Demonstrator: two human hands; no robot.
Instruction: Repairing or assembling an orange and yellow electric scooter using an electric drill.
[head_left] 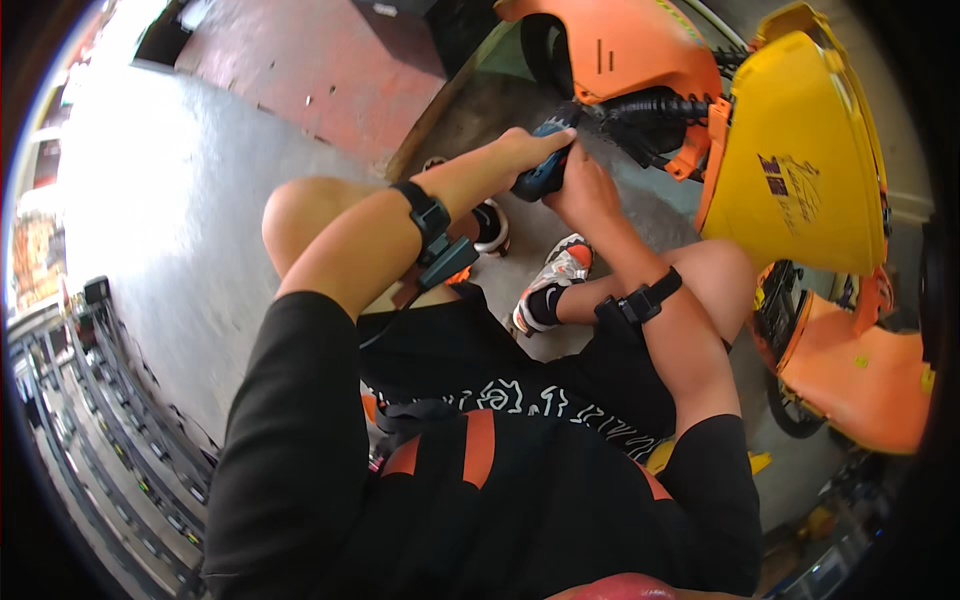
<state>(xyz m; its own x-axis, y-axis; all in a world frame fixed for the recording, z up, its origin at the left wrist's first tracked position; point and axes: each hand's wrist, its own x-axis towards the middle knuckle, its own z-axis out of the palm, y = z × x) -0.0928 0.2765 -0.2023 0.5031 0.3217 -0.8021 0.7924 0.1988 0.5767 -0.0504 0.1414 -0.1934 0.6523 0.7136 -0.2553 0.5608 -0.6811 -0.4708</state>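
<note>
A blue and black cordless power tool point(541, 178) sits between my two hands, just short of the orange vehicle's front end. My left hand point(533, 148) closes over its upper side, thumb lying across it. From the right, my right hand point(584, 188) is closed against the tool, its fingers partly hidden. Beyond the hands, the tool's dark front end points toward a black ribbed fork boot point(655, 108) under an orange fender point(630, 45). Whether the tool touches anything there, I cannot tell.
A large yellow panel point(800, 150) stands at the right, with another orange body part point(855, 375) below it. Metal racking point(95, 430) runs along the lower left. At the back lies a reddish board point(310, 65) on the grey floor point(180, 210). My knees flank the work.
</note>
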